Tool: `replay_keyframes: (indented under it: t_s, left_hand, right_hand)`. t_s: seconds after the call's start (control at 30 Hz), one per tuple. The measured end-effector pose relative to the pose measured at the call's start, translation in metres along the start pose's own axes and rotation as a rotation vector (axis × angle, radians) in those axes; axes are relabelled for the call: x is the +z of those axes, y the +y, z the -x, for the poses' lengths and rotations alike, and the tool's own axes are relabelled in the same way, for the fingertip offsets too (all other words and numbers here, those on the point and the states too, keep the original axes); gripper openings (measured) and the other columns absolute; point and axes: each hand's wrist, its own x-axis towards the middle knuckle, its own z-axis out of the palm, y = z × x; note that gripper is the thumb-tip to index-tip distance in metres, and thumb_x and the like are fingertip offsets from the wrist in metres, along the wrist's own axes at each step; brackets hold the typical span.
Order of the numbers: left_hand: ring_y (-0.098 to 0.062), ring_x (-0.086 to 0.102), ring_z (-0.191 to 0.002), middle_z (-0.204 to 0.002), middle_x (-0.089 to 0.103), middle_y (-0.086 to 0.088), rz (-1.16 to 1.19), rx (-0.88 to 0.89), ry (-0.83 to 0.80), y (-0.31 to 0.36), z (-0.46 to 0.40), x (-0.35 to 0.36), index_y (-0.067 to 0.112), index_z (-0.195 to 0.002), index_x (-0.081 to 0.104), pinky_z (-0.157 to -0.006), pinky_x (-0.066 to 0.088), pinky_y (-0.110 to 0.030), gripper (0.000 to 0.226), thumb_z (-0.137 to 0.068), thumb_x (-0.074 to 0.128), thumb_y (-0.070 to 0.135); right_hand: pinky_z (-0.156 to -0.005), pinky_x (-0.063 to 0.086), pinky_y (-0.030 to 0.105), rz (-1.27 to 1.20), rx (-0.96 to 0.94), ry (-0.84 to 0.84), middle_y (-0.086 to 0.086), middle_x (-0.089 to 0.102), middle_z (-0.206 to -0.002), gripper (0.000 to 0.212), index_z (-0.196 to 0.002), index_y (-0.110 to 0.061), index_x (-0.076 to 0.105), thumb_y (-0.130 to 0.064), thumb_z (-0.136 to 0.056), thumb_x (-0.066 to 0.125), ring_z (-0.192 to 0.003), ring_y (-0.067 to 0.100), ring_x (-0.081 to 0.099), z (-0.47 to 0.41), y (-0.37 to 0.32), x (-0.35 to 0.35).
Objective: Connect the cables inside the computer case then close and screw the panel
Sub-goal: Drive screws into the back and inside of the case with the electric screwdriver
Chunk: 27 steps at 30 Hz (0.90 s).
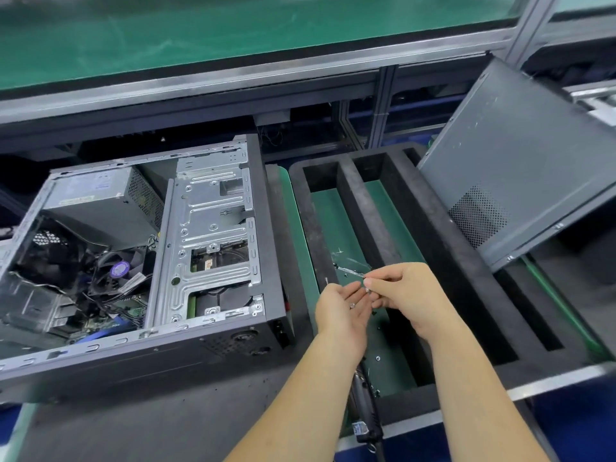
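- Head view looks down on both forearms reaching forward over the desk (166,425), the hands meeting above a black foam tray (430,248).
- Left hand (345,310) lies palm up, fingers relaxed and slightly cupped, a small screw (352,305) resting on the palm.
- Right hand (408,295) is turned palm down, its fingers pinching another small screw (367,289) just above the left fingertips.
- Computer case (140,261) lies on its side to the left, open, with cables (110,301) visible inside.
- Side panel (520,161) leans tilted at the right, resting on the tray.
- Screwdriver (365,405) lies beneath the left wrist.
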Motion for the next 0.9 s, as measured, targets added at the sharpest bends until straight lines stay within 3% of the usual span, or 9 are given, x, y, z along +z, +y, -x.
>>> replay_keyframes:
  t_s: [0.07, 0.23, 0.4, 0.53, 0.6, 0.67, 0.73, 0.9]
  left_hand:
    - [-0.035, 0.066, -0.091, -0.105, 0.066, -0.024, 0.047, -0.012, -0.032, 0.001, 0.000, 0.001, -0.008, -0.103, 0.063, -0.077, 0.055, -0.040, 0.039, -0.103, 0.034, 0.018]
    - [-0.035, 0.066, -0.090, -0.116, 0.066, -0.026, 0.119, -0.012, -0.118, 0.003, 0.003, -0.004, -0.008, -0.116, 0.062, -0.074, 0.056, -0.041, 0.042, -0.105, 0.036, 0.023]
    - [-0.024, 0.060, -0.060, -0.092, 0.067, -0.019, 0.238, -0.033, -0.142, 0.006, 0.004, -0.007, -0.009, -0.110, 0.062, -0.052, 0.046, -0.030, 0.039, -0.103, 0.037, 0.020]
    - [-0.023, 0.057, -0.060, -0.081, 0.062, -0.015, 0.250, -0.041, -0.161, 0.008, 0.004, -0.007, -0.005, -0.111, 0.060, -0.057, 0.051, -0.033, 0.035, -0.103, 0.038, 0.021]
    - [-0.027, 0.067, -0.065, -0.086, 0.070, -0.016, 0.256, -0.037, -0.188, 0.010, 0.007, -0.008, -0.008, -0.111, 0.060, -0.059, 0.057, -0.036, 0.039, -0.104, 0.036, 0.022]
    - [-0.034, 0.073, -0.087, -0.104, 0.072, -0.023, 0.252, -0.039, -0.205, 0.011, 0.009, -0.009, -0.010, -0.116, 0.061, -0.075, 0.059, -0.044, 0.043, -0.105, 0.035, 0.023]
    - [-0.038, 0.071, -0.101, -0.109, 0.070, -0.027, 0.243, -0.044, -0.212, 0.013, 0.012, -0.009, -0.011, -0.118, 0.060, -0.087, 0.056, -0.045, 0.043, -0.105, 0.036, 0.022]
    - [-0.037, 0.071, -0.101, -0.109, 0.071, -0.027, 0.220, -0.045, -0.225, 0.016, 0.018, -0.010, -0.010, -0.119, 0.060, -0.086, 0.057, -0.042, 0.035, -0.100, 0.041, 0.013]
  right_hand:
    - [-0.059, 0.057, 0.027, 0.160, -0.062, -0.033, 0.008, 0.075, -0.068, 0.016, -0.079, -0.011, 0.081, 0.003, -0.084, 0.075, -0.059, 0.016, 0.067, 0.004, -0.008, 0.003]
    - [-0.054, 0.053, 0.017, 0.463, -0.106, -0.083, -0.001, 0.072, -0.059, 0.013, -0.078, -0.014, 0.081, -0.003, -0.084, 0.077, -0.051, 0.008, 0.067, 0.005, -0.022, 0.008]
    - [-0.070, 0.063, 0.028, 0.538, -0.179, -0.159, -0.003, 0.075, -0.068, 0.017, -0.082, -0.020, 0.082, -0.021, -0.094, 0.069, -0.063, 0.012, 0.073, 0.008, -0.034, 0.014]
    - [-0.074, 0.063, 0.038, 0.582, -0.227, -0.178, 0.001, 0.075, -0.075, 0.035, -0.083, -0.011, 0.076, -0.035, -0.100, 0.057, -0.070, 0.017, 0.073, 0.010, -0.038, 0.015]
    - [-0.065, 0.063, 0.033, 0.504, -0.245, -0.163, -0.003, 0.077, -0.078, 0.032, -0.086, -0.017, 0.078, -0.035, -0.100, 0.055, -0.067, 0.014, 0.073, 0.011, -0.039, 0.014]
    - [-0.052, 0.057, 0.027, 0.353, -0.243, -0.118, -0.007, 0.078, -0.079, 0.028, -0.091, -0.023, 0.077, -0.033, -0.102, 0.054, -0.057, 0.014, 0.071, 0.010, -0.038, 0.010]
    - [-0.044, 0.049, 0.026, 0.235, -0.249, -0.012, -0.006, 0.078, -0.079, 0.028, -0.090, -0.023, 0.076, -0.032, -0.104, 0.053, -0.046, 0.018, 0.062, 0.007, -0.033, 0.005]
    - [-0.049, 0.046, 0.028, 0.174, -0.136, 0.318, -0.001, 0.071, -0.065, 0.032, -0.080, -0.019, 0.075, -0.029, -0.103, 0.054, -0.044, 0.009, 0.056, 0.000, 0.000, -0.001]
